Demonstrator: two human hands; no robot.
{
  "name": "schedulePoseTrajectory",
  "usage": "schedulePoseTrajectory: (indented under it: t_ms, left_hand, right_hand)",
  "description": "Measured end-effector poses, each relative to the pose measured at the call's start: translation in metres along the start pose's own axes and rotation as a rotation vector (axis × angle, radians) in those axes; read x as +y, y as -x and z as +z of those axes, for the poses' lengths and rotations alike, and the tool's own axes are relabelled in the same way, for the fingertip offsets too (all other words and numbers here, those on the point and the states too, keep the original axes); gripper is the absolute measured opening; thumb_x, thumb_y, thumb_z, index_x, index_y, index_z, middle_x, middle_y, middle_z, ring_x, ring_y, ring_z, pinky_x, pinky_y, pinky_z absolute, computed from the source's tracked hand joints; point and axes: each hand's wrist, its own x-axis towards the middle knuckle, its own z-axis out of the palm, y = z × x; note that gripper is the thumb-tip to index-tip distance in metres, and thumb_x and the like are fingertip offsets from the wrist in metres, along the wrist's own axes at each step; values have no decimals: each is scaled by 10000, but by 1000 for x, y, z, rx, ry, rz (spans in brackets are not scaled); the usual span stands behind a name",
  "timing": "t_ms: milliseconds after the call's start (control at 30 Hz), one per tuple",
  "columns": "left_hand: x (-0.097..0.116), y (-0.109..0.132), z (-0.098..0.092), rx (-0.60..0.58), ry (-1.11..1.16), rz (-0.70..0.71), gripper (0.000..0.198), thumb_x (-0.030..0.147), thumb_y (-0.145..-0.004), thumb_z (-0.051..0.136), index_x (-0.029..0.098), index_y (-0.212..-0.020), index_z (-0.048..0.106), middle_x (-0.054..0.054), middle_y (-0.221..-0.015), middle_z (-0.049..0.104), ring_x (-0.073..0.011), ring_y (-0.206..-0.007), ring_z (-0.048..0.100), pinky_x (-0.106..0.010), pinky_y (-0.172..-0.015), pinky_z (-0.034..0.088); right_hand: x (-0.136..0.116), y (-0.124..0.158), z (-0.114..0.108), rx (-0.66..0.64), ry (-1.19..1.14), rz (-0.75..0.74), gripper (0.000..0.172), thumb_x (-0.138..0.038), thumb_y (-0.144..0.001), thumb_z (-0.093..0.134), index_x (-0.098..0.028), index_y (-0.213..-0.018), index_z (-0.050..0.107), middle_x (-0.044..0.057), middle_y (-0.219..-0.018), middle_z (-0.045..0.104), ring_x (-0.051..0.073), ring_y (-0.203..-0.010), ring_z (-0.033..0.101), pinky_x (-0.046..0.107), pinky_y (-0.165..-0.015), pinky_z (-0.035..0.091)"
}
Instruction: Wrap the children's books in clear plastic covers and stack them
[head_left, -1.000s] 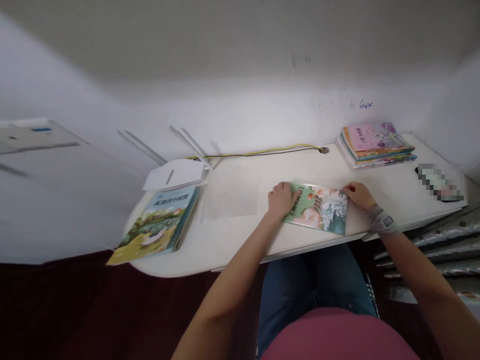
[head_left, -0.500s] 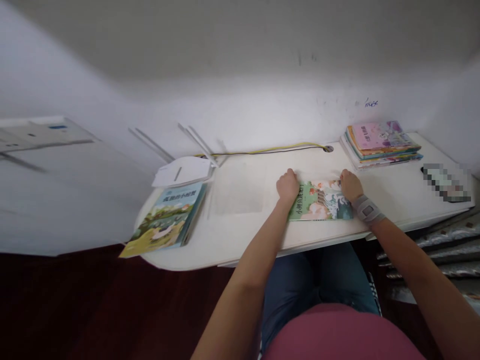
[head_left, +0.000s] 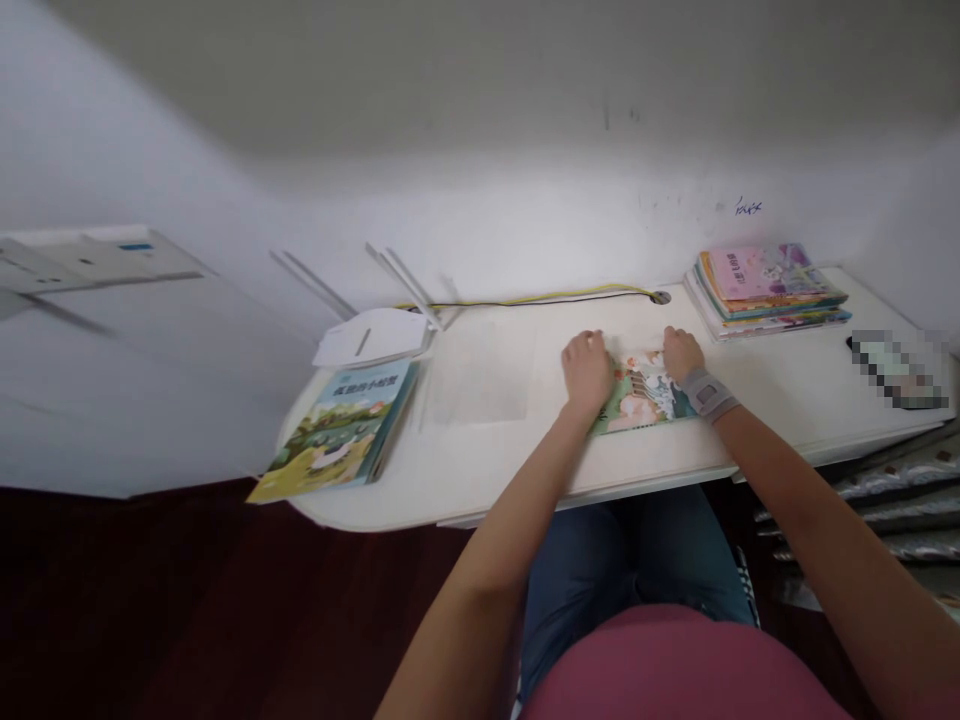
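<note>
A picture book (head_left: 641,395) with a green, pink and blue cover lies flat near the front edge of the white desk. Along its top edge runs a faint see-through strip, which looks like a clear plastic cover (head_left: 636,345). My left hand (head_left: 589,372) is closed at the upper left corner, its curled fingers on the plastic. At the upper right corner my right hand (head_left: 681,355), with a grey band on the wrist, is closed on it too. The fingertips of both hands are partly hidden. Another translucent sheet (head_left: 481,375) lies flat to the left.
Blue-and-yellow picture books (head_left: 337,430) overhang the desk's left edge. Behind them stands a white router (head_left: 371,337) with antennas. A stack of books (head_left: 769,290) sits at the back right, with a blurred-out phone (head_left: 896,370) beside it. Cables (head_left: 540,297) run along the wall.
My hands have come closer together over the book's upper part, the left moving right and the right moving left. They now cover more of its cover.
</note>
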Motion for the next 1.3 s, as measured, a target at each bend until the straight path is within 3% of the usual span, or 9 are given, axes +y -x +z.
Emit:
schedulePoseTrajectory:
  t_ms: [100, 267, 433, 567, 667, 800, 933, 1133, 1300]
  left_hand:
    - [31, 17, 8, -194, -13, 165, 475, 354, -943, 298, 73, -1278, 484, -193, -1387, 450, -315, -1299, 369, -445, -1046, 284]
    - [54, 32, 28, -305, -53, 145, 694, 509, -934, 180, 27, -1407, 339, -213, -1487, 305, -370, -1387, 215, -523, -1105, 160]
    - [44, 22, 32, -353, -54, 160, 784, 623, -881, 197, 92, -1453, 274, -168, -1526, 243, -373, -1397, 171, -541, -1106, 127]
    - [41, 12, 30, -287, -58, 199, 744, 637, -869, 234, 147, -1416, 351, -143, -1447, 391, -335, -1331, 283, -503, -1077, 198]
    - [44, 7, 32, -221, -57, 195, 645, 545, -893, 289, 117, -1359, 417, -168, -1308, 505, -318, -1213, 390, -476, -1026, 262]
    - [45, 5, 39, -207, -52, 205, 572, 413, -892, 373, 118, -1382, 388, -170, -1334, 476, -304, -1186, 399, -439, -1030, 250]
    - [33, 3, 38, -206, -42, 266, 551, 329, -893, 368, 76, -1382, 383, -186, -1325, 484, -299, -1178, 412, -416, -1024, 264]
    - [13, -2, 27, -313, -19, 303, 602, 290, -856, 412, 83, -1417, 337, -171, -1392, 439, -278, -1268, 374, -390, -1067, 247]
    - [9, 1, 23, -413, -57, 285, 573, 332, -917, 295, 119, -1449, 295, -130, -1515, 289, -301, -1388, 235, -466, -1114, 173]
  right_hand:
    - [3, 1, 2, 16, -13, -4, 291, -62, -879, 334, -71, -1101, 522, 203, -1065, 609, 255, -1006, 560, 333, -843, 380]
    - [5, 4, 3, 32, -40, -15, 267, -120, -900, 348, -75, -1090, 531, 198, -1040, 622, 261, -999, 568, 335, -843, 387]
    - [13, 0, 1, 25, -65, -3, 259, -136, -914, 335, -88, -1083, 526, 169, -991, 644, 243, -936, 595, 319, -792, 401]
    - [14, -5, -9, 26, -64, 19, 256, -139, -877, 421, -90, -1113, 508, 173, -1005, 629, 250, -924, 591, 322, -763, 410]
    - [-6, 1, -12, 123, -142, -84, 256, -170, -859, 469, -119, -1101, 532, 182, -1128, 581, 266, -1038, 538, 351, -843, 404]
    - [-40, 16, 2, 194, -468, -237, 283, -277, -935, 347, -164, -1006, 597, 115, -1022, 640, 214, -988, 568, 355, -904, 423]
    - [-45, 23, 19, 195, -549, -297, 420, -332, -965, 231, -184, -1132, 587, 98, -1109, 647, 187, -1065, 571, 359, -962, 427]
    - [-29, 25, 25, 124, -392, -494, 590, -467, -950, 256, -71, -1344, 445, 184, -1347, 507, 266, -1292, 415, 450, -1083, 317]
    - [-17, 30, 22, 101, -212, -552, 568, -445, -953, 290, -64, -1339, 458, 187, -1389, 461, 277, -1282, 411, 436, -1063, 323]
